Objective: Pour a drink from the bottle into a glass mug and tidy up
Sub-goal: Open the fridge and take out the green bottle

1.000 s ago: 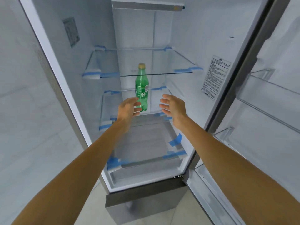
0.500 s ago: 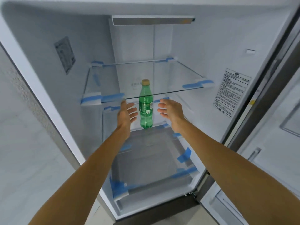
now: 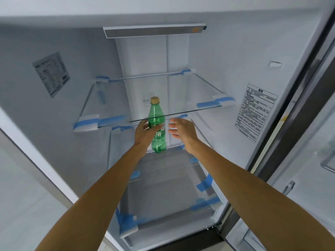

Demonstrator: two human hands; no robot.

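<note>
Green plastic bottle [image 3: 159, 144] — left hand [image 3: 144, 132] curled round, right hand [image 3: 182, 132] spread beside; lifted steeply, it could strike clear glass shelf [image 3: 195, 91].

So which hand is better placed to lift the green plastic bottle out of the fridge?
Left. The left hand is on the green plastic bottle, with its fingers curled round the bottle's middle. The right hand is open and apart from it, off to its right.

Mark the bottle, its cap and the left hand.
bottle [image 3: 159, 145]: head view, green lower body.
cap [image 3: 155, 100]: head view, side of the cap.
left hand [image 3: 143, 133]: head view, back of the hand.
</note>
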